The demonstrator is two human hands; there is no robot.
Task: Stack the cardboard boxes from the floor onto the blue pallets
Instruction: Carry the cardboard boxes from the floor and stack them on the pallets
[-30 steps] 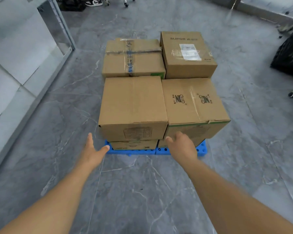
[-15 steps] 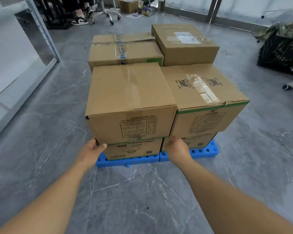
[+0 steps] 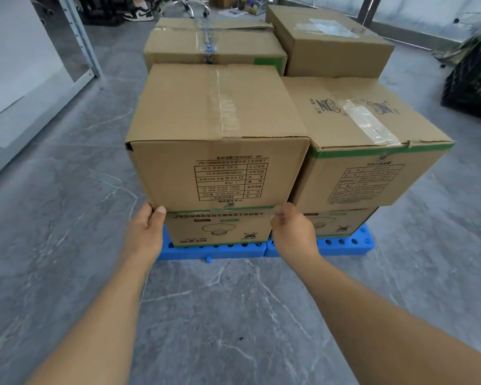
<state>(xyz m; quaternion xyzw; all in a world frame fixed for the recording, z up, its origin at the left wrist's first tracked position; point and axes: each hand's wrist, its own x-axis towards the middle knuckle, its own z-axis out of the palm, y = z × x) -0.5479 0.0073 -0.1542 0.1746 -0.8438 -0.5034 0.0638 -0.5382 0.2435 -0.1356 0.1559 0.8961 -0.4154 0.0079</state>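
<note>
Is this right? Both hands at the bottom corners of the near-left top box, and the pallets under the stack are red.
One thing is off: the pallets are blue, not red, as the head view shows. The rest holds: the left hand and the right hand are at the bottom corners of the near-left top box.

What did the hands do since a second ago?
Both hands went forward to the top front box. The left hand now grips its bottom left corner, and the right hand curls its fingers at the bottom right edge. The other boxes and the blue pallets stayed put.
</note>
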